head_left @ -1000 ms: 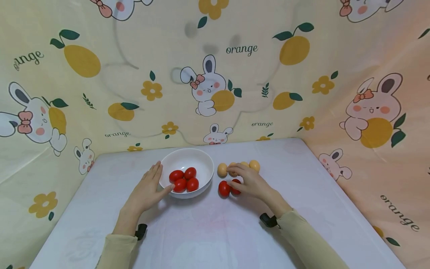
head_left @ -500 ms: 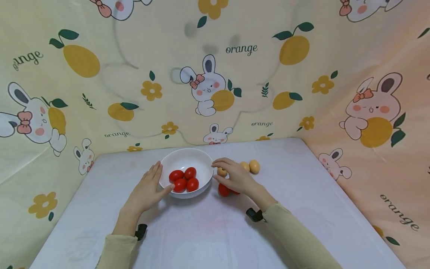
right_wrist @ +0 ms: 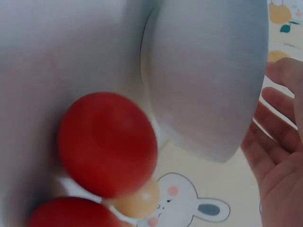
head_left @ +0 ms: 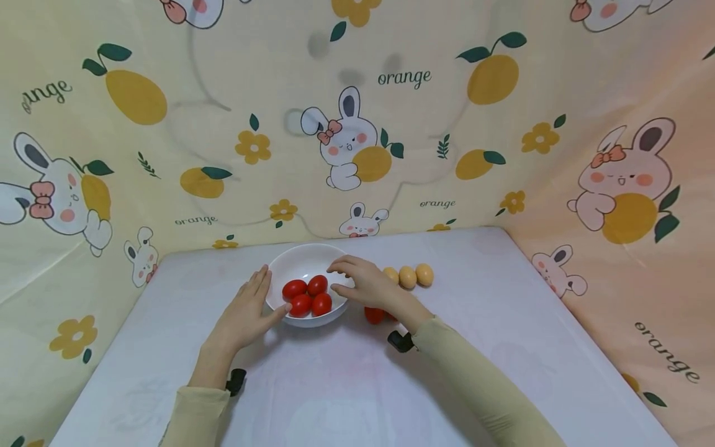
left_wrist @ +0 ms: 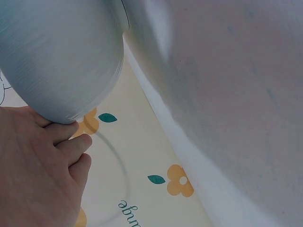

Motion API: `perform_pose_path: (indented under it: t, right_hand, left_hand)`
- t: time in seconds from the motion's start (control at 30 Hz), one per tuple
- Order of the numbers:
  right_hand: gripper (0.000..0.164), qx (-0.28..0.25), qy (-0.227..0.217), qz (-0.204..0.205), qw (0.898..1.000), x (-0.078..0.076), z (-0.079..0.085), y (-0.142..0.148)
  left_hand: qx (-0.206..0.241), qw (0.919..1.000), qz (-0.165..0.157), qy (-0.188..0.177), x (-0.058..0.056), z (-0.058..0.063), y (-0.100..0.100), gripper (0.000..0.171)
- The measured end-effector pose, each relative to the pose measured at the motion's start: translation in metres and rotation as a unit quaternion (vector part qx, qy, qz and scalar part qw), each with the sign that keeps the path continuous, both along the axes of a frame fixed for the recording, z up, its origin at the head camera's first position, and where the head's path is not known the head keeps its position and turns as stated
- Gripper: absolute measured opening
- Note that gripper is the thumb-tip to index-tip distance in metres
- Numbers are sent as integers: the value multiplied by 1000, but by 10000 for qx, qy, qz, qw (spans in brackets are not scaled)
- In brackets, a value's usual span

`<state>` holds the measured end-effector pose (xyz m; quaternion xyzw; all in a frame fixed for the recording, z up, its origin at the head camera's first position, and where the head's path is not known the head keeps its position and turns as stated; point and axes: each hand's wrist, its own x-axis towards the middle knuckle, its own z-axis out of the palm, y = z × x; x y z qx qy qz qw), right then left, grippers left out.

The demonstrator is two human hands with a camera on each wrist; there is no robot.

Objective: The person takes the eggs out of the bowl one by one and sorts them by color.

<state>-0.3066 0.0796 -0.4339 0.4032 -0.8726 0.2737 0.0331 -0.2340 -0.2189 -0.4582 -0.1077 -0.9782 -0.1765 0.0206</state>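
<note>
While left hand (head_left: 244, 318) touched bowl (head_left: 297, 264), right hand (head_left: 371, 284) overhung it, grips loose; bracing step, I judged, two-sided hold next.

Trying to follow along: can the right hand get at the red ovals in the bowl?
Probably yes: the right hand hangs over the side of the bowl, and nothing visible blocks its path to those red ovals.

4 ovals (head_left: 300, 305) lie in the bowl (head_left: 296, 264), others (head_left: 408, 277) to its right
</note>
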Motion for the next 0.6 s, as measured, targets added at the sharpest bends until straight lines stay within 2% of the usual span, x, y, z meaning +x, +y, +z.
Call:
perform_pose_path:
  t: [0.23,0.43,0.6]
  right_hand:
    - [39,568,-416,113,9974,-17,1,-19]
    - [37,1026,-735,1,9920,-26,1,-32]
    - [35,1284,-782,-43,9886,-31,0,-41]
  left_hand:
    - [15,10000,-40,43,-1,0,0,100]
    - [3,10000,-37,70,-1,-2,-1,101]
    - [43,10000,-56,65,-1,-1,-2,101]
